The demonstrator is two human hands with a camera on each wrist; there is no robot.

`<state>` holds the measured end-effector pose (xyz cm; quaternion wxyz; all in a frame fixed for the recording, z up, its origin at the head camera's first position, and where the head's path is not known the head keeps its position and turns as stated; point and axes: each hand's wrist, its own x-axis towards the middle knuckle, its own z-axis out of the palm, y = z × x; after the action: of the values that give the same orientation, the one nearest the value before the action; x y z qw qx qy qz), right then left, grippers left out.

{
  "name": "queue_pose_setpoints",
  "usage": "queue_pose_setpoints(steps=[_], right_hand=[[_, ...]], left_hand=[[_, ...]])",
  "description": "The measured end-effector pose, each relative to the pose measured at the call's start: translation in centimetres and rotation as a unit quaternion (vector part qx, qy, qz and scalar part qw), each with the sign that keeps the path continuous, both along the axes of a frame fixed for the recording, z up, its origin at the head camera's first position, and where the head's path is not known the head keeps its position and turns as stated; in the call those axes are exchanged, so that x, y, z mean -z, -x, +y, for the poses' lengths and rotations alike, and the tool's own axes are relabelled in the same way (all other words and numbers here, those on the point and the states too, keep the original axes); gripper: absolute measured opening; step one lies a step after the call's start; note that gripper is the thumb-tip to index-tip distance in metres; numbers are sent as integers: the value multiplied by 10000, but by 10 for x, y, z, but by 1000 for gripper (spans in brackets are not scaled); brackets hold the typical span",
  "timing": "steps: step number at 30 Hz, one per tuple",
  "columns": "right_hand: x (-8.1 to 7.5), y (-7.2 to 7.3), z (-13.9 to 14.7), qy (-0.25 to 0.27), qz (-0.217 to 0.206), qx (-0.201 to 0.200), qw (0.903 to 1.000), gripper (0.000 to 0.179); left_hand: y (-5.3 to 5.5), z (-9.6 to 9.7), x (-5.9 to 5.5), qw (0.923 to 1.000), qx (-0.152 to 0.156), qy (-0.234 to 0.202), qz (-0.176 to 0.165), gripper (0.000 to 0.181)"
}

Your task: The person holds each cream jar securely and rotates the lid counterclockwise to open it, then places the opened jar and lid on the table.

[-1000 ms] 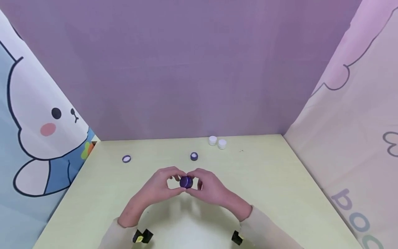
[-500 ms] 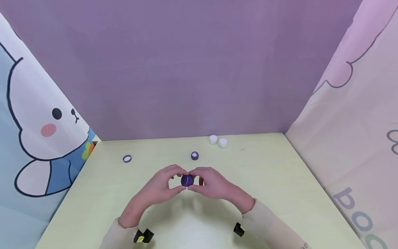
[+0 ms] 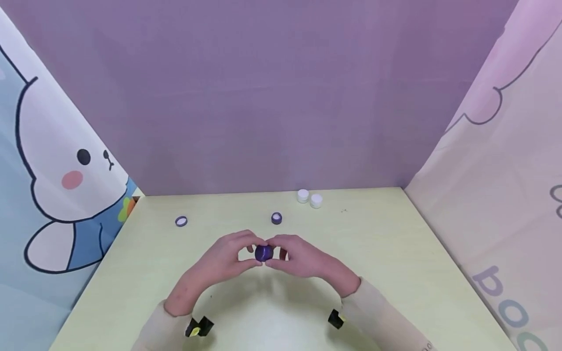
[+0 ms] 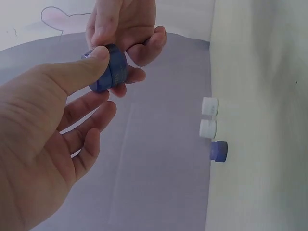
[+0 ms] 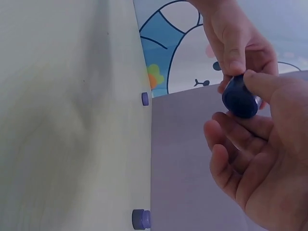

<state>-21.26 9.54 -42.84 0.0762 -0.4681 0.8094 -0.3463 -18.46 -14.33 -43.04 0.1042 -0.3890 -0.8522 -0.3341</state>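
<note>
A small dark purple-blue cosmetic jar (image 3: 264, 253) is held up above the table between both hands. My left hand (image 3: 232, 254) pinches its left side between thumb and fingers. From the right, my right hand (image 3: 300, 256) pinches the other side of the same jar. In the left wrist view a seam runs round the jar (image 4: 109, 70), with the left thumb on one part and the other hand's digits at the other part. The right wrist view shows its dark round end (image 5: 240, 102). Fingertips partly cover the jar.
Behind the hands stands an open purple jar (image 3: 276, 218). A purple lid (image 3: 181, 221) lies at the left with its pale inside up. Two white jars (image 3: 303, 196) stand at the back edge of the light table (image 3: 373, 234). Printed cloths hang on both sides.
Both hands keep hold of the jar, which stays in nearly the same place. The whole view has shifted slightly. The things on the table have not moved.
</note>
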Motion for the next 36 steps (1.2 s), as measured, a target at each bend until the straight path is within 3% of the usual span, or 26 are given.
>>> queue_pose_setpoints(steps=[10,18,29,36], right_hand=[[4,3,-2,118,-168,-50,9998,21],[4,5,-4,66,415,146,9990,19],[4,1,-3,-127,738,224,9969,24],[6,-1,-3,-134,1069,393,9934,29]], left_hand=[[-2,-1,-3,9995,-133,291,-24,38],[-5,3,-8,9953,-363,880,195,38],[-3,2,-3,9977,-91,614,-289,33],[-4,5,1,9968,-245,604,-459,33]])
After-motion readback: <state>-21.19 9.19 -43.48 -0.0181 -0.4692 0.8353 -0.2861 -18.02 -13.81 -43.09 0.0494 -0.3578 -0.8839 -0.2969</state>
